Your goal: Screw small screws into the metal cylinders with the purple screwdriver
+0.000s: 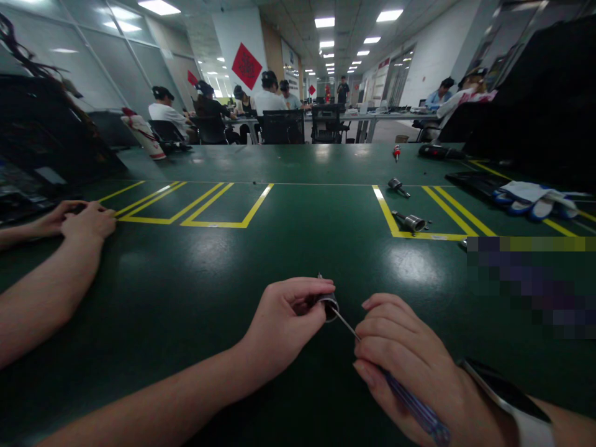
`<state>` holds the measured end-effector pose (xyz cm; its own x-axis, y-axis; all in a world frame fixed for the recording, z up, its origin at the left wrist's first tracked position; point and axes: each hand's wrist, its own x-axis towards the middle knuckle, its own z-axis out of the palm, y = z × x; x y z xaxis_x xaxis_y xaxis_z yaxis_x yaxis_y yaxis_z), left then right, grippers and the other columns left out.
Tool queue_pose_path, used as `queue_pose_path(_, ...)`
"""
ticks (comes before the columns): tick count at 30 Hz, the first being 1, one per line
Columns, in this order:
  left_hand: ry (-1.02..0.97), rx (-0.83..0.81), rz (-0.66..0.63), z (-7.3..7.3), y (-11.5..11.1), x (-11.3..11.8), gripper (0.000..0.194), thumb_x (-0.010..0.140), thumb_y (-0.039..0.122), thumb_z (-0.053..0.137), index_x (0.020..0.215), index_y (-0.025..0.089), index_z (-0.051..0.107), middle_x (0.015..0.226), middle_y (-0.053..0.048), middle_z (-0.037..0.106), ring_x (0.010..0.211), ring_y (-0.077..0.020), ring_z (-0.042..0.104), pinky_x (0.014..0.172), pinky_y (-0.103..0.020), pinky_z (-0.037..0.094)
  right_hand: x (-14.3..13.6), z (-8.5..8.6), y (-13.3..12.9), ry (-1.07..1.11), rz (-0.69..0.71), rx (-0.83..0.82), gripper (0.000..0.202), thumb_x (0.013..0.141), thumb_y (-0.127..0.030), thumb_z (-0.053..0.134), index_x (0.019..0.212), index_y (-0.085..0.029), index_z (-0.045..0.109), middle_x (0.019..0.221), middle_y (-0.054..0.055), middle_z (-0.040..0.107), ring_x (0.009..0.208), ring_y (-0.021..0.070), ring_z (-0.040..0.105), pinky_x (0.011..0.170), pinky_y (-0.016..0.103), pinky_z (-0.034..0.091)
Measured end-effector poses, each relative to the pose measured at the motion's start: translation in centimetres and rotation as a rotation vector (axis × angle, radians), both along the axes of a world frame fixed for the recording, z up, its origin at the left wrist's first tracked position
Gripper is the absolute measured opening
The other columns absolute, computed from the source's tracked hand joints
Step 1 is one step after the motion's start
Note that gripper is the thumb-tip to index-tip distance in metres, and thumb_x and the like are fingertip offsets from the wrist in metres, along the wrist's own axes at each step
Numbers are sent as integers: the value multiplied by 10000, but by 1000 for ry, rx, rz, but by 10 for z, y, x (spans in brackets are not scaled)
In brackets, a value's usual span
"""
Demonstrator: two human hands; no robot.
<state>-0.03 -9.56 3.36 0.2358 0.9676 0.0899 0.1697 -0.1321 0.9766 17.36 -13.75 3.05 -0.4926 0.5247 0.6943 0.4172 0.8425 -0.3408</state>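
Near the middle of the green table, my left hand [288, 316] pinches a small metal cylinder [331, 305], its open end turned towards my right hand. A screwdriver [414, 403] with a translucent bluish-purple handle lies in the grasp of my right hand [405, 354]. Its thin shaft reaches into the mouth of the cylinder; the tip is hidden inside. Two similar metal parts rest farther back on the right, one [412, 221] on the yellow tape outline and another [397, 185] beyond it.
Another person's hands [88, 220] are at the left edge. Yellow tape [214, 225] marks the green table [298, 167]. White-and-blue gloves [535, 198], a dark tool [440, 152] and a small red object [397, 153] lie at the right. People sit beyond the table.
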Motion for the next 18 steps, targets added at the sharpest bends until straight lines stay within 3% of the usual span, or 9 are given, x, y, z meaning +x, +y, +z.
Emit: queue_pose_path(18,-44,-77,8,2,0,1,259,625,55,587,824,155,721,949,-54,722,898,-191,672,814,-302,563,1,-1,-1,-7,6,-20,106,789,-49,493,823,-135,545,698,27,590,683,140,519,819,396,473)
